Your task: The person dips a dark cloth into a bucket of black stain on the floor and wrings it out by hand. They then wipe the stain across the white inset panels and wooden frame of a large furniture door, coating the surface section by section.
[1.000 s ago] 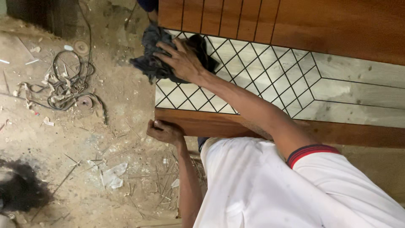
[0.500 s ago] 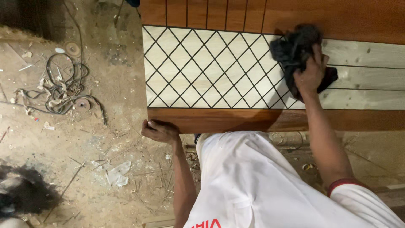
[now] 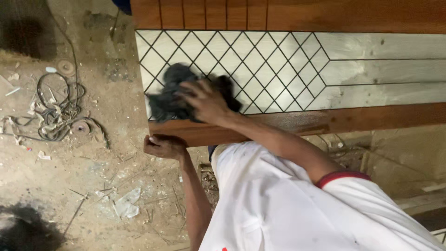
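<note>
A wooden door panel (image 3: 371, 18) lies flat, brown at its borders, with a pale inlay (image 3: 381, 69) crossed by dark diamond lines. My right hand (image 3: 206, 100) presses a dark crumpled cloth (image 3: 167, 100) onto the inlay near the panel's left end, and the cloth overlaps the brown near border. My left hand (image 3: 162, 146) grips the panel's near left corner from below its edge. My white shirt (image 3: 278, 204) fills the lower right.
The dirt floor (image 3: 93, 186) at the left is littered with a tangle of wire (image 3: 58, 114), scraps of paper (image 3: 125, 204) and thin sticks. A dark patch (image 3: 23, 230) lies at the bottom left. Rubble and boards show under the panel at the right.
My right hand swept the cloth from the left end across to the right part of the inlay, then back to the left end. My left hand stayed on the corner.
</note>
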